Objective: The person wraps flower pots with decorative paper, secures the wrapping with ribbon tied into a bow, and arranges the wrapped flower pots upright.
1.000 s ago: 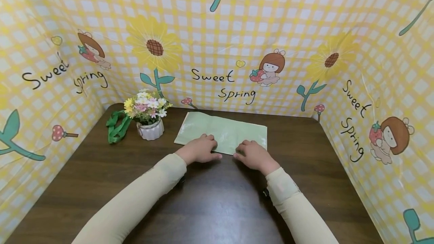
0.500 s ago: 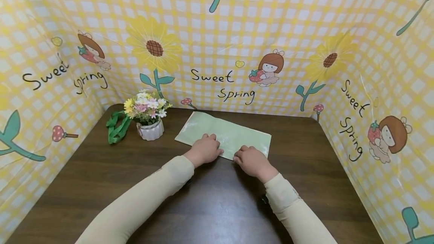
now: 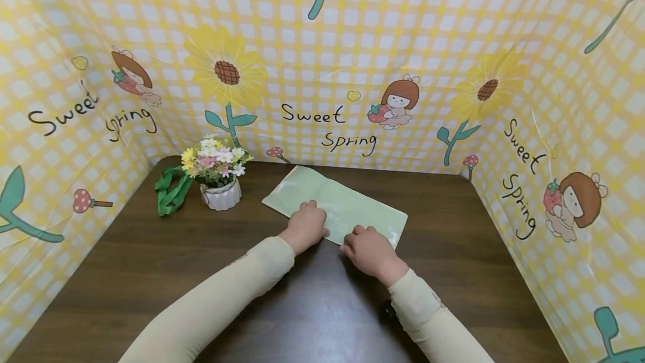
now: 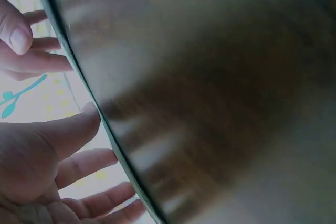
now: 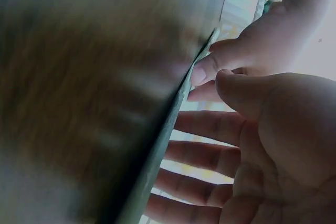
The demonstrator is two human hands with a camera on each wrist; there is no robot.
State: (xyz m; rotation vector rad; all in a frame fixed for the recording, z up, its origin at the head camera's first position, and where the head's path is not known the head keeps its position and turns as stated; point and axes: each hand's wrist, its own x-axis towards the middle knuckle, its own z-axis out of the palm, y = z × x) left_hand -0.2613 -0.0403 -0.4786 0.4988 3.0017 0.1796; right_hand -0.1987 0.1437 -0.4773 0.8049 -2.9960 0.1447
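A light green folded sheet (image 3: 360,205), slightly shiny, lies slanted on the dark wooden table (image 3: 312,318) in the head view. Its right end is nearer the person than its left. My left hand (image 3: 306,227) rests on the sheet's near edge, fingers on its upper face. Farther right along that edge, my right hand (image 3: 373,252) touches the sheet likewise. Both wrist views show fairly straight fingers lying over the sheet's thin edge (image 5: 167,119). In the right wrist view the thumb (image 5: 236,90) stays apart from the fingers. Some fingertips are hidden behind the sheet's edge.
A white pot of artificial flowers (image 3: 220,195) stands left of the sheet. Next to it lies a looped green ribbon (image 3: 171,195). A yellow checked cloth (image 3: 312,60) with printed flowers and lettering walls the table at the back and sides.
The sheet has turned clockwise in the head view, its right end coming nearer the person. My left hand shifted slightly right; my right hand moved down toward the person.
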